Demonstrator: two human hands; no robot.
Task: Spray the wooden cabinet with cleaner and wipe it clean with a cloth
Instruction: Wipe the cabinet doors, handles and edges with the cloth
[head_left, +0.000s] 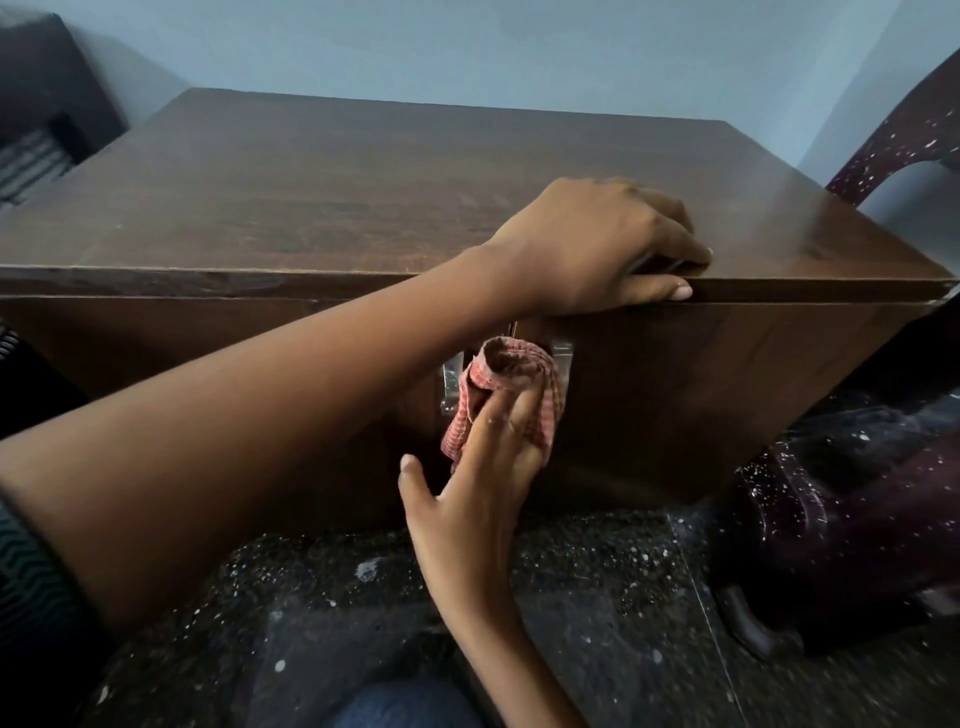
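The dark brown wooden cabinet (322, 208) fills the middle of the view, with its top and front face showing. My left hand (597, 244) lies on the top's front edge, fingers on top and thumb along the front lip. My right hand (483, 467) reaches up from below and presses a crumpled red-checked cloth (511, 384) against the cabinet's front face (701, 395). The cloth sits just under the left hand, over metal fittings (451, 379) near the door seam. No spray bottle is in view.
A maroon speckled plastic chair (831, 499) stands close to the cabinet's right side. The floor (597, 597) below is dark speckled stone. A dark piece of furniture (47, 104) sits at the far left, and a pale blue wall (467, 47) rises behind the cabinet.
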